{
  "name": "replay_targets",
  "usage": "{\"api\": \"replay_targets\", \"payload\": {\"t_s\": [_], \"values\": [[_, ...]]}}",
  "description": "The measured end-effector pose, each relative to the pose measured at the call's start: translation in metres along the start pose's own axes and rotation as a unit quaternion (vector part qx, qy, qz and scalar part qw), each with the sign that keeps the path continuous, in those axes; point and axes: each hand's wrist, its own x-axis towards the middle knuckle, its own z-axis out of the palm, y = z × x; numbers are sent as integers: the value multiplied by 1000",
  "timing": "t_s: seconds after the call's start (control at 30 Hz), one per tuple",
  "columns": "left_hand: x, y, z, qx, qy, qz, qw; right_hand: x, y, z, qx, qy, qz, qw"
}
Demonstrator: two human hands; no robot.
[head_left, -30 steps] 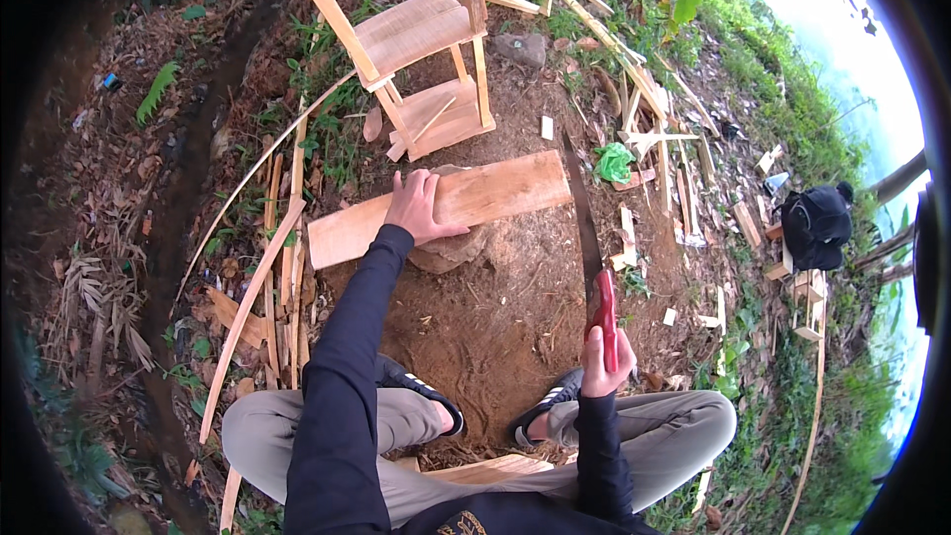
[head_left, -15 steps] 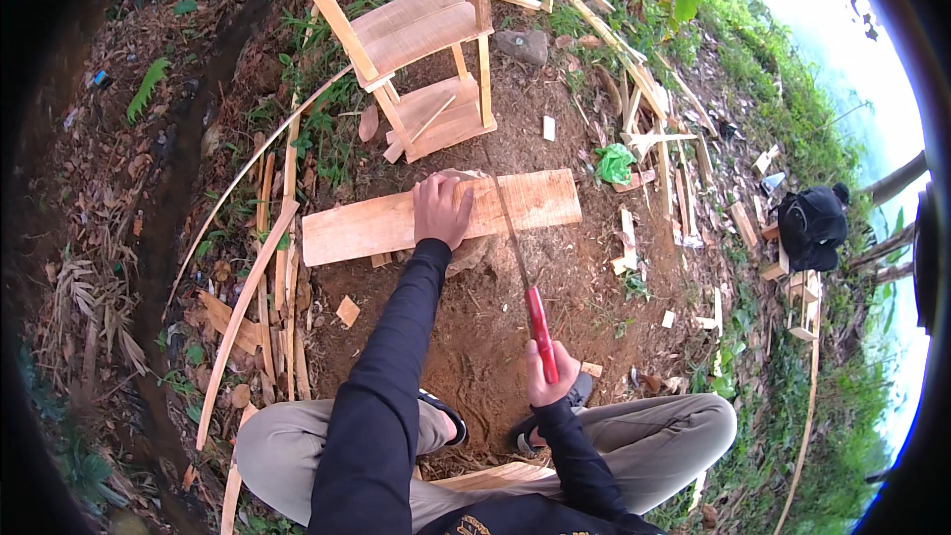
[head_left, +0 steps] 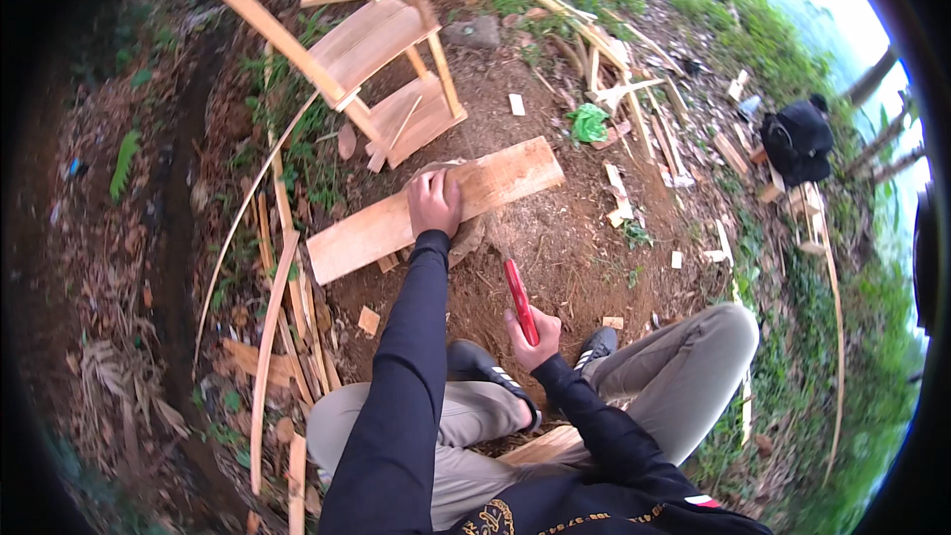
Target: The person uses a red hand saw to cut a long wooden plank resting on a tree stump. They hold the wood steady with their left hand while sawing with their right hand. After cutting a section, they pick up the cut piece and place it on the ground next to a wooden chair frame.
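I sit on the ground with a light wooden plank [head_left: 367, 233] lying across a low stump [head_left: 472, 236] in front of my knees. My left hand [head_left: 434, 203] presses flat on the plank's middle. My right hand [head_left: 531, 339] is closed on the red handle [head_left: 517, 294] of a long knife, held above the dirt just right of the stump. The handle points toward the plank. I cannot make out the blade in this view.
An unfinished wooden chair frame [head_left: 371, 54] stands beyond the plank. Long thin wood strips [head_left: 272, 307] lie at my left, offcuts and slats [head_left: 634, 89] at the back right. A green bag [head_left: 589, 124] and a black backpack [head_left: 797, 139] rest on the right.
The knife went from upright at my right to lying toward the plank, and its blade is now out of sight. My left hand slid rightward along the plank to its middle.
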Motion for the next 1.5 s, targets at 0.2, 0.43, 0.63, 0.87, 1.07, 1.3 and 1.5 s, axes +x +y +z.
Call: {"api": "replay_targets", "payload": {"t_s": [0.2, 0.43, 0.63, 0.87, 1.07, 1.3, 1.5], "values": [[-3, 8, 4, -6, 8, 7, 1000, -6, -5, 1, 7, 33, 31, 999], [2, -3, -3, 6, 30, 0, 1000, -13, -9, 18, 34, 16, 57, 998], [-3, 9, 10, -3, 23, -3, 1000, -8, -9, 11, 67, 50, 62, 995], [6, -7, 16, 15, 32, 6, 999, 21, -48, -5, -18, 20, 32, 999], [-5, 7, 20, 20, 7, 50, 999, 28, -28, -21, 6, 65, -23, 998], [1, 6, -2, 61, -32, 31, 997, 26, 1, -23, 13, -36, -5, 999], [4, 8, 2, 22, -42, 41, 998, 28, 0, -39, 50, -24, 54, 997]]}}
